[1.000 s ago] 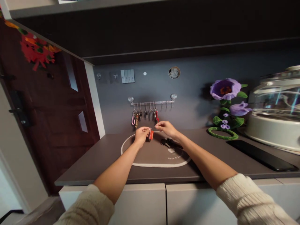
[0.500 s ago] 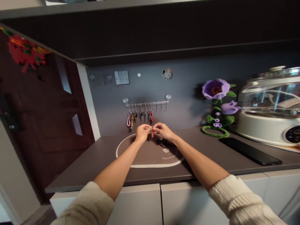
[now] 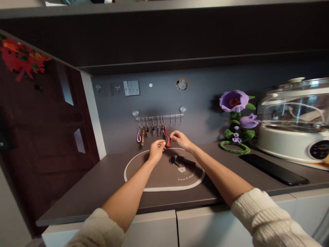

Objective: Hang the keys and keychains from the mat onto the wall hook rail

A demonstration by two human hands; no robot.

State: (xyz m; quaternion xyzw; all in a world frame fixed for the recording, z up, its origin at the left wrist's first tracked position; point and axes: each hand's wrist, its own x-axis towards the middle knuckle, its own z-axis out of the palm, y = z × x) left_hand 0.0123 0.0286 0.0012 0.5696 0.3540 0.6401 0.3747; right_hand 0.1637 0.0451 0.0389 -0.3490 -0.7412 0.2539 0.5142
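Observation:
In the head view, my right hand point(image 3: 180, 140) pinches a small red key tag point(image 3: 169, 141) in front of the wall, just right of the hanging keys. My left hand point(image 3: 157, 150) is a little lower and to the left, fingertips pressed together close to the tag; what they hold is too small to make out. Above them, a clear hook rail point(image 3: 159, 117) carries several keys point(image 3: 153, 129), a pink loop strap point(image 3: 139, 137) and a brown-gold tag point(image 3: 143, 138). On the oval mat point(image 3: 144, 171) below lies a bunch of dark keys point(image 3: 177, 160).
Purple artificial flowers point(image 3: 234, 101) stand at the right, beside a cream appliance with a clear cover point(image 3: 285, 137). A black phone point(image 3: 273, 168) lies near the counter's front edge. A dark shelf point(image 3: 164, 37) hangs overhead. At the left is a dark red door point(image 3: 48, 144).
My hands have moved slightly apart: the right hand is higher with the red tag, the left lower. The dark keys on the mat show more fully. The view has shifted slightly.

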